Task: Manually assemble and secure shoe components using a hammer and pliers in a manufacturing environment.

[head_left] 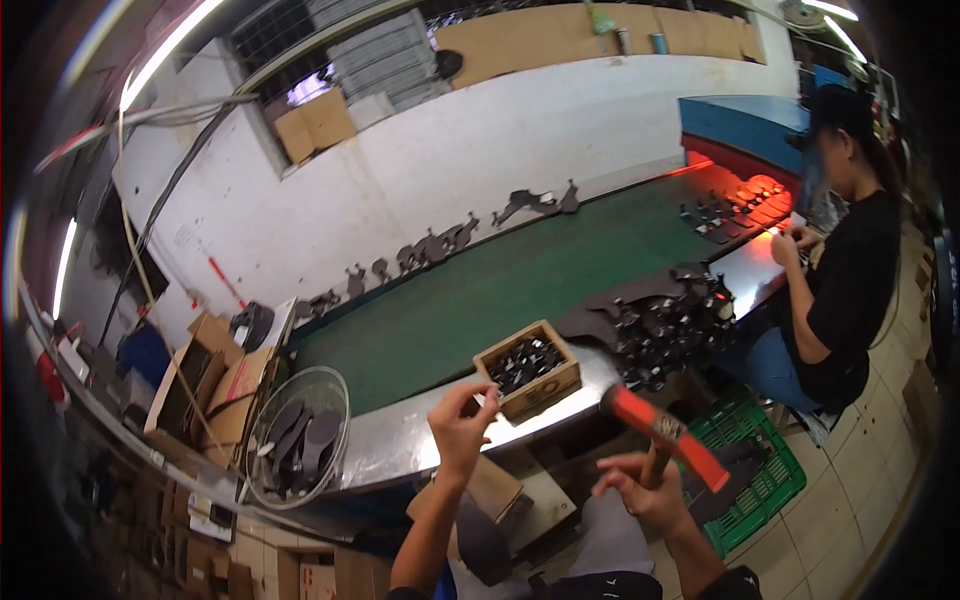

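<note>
My right hand (645,495) is wrapped round the wooden handle of a hammer (690,455), whose red head with dark ends is raised above my lap. My left hand (462,428) is up beside a wooden box (538,400) on the bench edge, thumb and fingers drawn together. Whatever may be between those fingertips is too small to make out. Many small black parts (525,362) fill the box. Below my left hand, a dark sole-shaped piece (483,540) lies near my knees, by a cardboard piece (490,487).
A green conveyor belt (420,310) crosses behind the metal edge. Dark strapped pieces (670,325) are heaped right of the box. A clear round tub (345,430) holds dark soles at left. A green crate (780,490) stands on the floor, near a seated co-worker (850,250).
</note>
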`<state>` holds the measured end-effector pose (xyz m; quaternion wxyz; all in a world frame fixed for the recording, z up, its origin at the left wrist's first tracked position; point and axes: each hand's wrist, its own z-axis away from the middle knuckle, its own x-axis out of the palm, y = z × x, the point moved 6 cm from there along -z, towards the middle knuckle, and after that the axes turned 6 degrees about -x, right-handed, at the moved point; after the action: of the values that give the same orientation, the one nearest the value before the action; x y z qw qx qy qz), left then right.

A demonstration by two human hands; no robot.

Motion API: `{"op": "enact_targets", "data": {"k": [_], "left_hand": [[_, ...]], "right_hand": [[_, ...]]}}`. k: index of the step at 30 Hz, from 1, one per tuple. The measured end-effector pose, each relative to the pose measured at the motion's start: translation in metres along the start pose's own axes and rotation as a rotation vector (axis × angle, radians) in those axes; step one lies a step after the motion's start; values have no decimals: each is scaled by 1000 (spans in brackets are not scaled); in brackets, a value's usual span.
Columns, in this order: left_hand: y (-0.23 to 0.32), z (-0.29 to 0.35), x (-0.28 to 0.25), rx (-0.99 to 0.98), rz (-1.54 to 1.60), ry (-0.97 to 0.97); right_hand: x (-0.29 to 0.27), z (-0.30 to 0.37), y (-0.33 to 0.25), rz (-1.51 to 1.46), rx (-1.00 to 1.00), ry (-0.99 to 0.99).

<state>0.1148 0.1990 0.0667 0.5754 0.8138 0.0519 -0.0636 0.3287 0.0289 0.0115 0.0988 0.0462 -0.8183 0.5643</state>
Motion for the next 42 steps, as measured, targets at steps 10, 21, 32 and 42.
{"op": "enact_targets", "data": {"k": [10, 21, 32, 42], "left_hand": [[112, 138, -53, 843, -407, -79], [113, 164, -69, 1453, -1052, -417], [-67, 111, -136, 84, -486, 123], [-138, 90, -129, -72, -201, 81]], "right_hand": [[111, -35, -41, -86, -39, -208], [135, -27, -27, -198, 150, -314], [131, -44, 72, 205, 354, -400], [174, -96, 111, 330, 160, -555]]}}
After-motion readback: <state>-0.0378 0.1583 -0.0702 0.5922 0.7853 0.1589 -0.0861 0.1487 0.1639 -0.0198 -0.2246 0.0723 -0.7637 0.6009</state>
